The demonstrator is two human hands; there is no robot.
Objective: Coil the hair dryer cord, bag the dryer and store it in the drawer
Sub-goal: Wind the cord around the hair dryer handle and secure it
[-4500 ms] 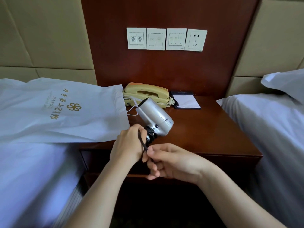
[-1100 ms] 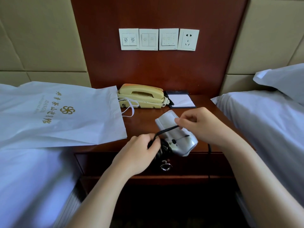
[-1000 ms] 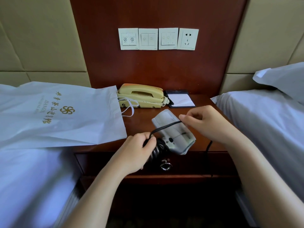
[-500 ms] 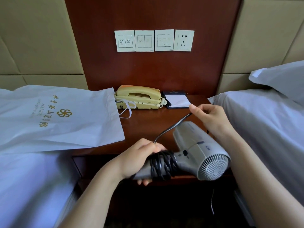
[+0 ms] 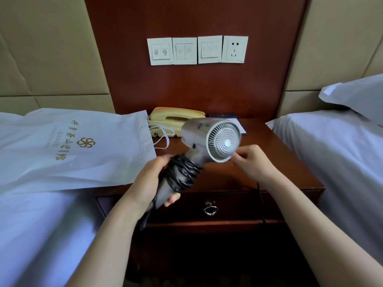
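Observation:
I hold a silver hair dryer (image 5: 199, 133) in the air above the nightstand, its white rear grille facing me. My left hand (image 5: 151, 181) grips the handle, which has several turns of black cord (image 5: 182, 172) wound round it. My right hand (image 5: 251, 162) pinches the cord just below the grille; the loose cord hangs down under that wrist past the drawer front. A white bag (image 5: 72, 148) with gold lettering lies flat on the left bed, its open end and handles on the nightstand. The drawer (image 5: 228, 206) with a ring pull is shut.
On the wooden nightstand (image 5: 290, 162) stand a yellow telephone (image 5: 172, 119) and a notepad (image 5: 238, 123) at the back. Switches and a socket (image 5: 234, 49) sit on the wall panel above. White beds flank the nightstand, with a pillow (image 5: 356, 94) at right.
I have tilted the dryer up so the grille faces me. My right hand has come down from behind the dryer to below the grille, still pinching the cord.

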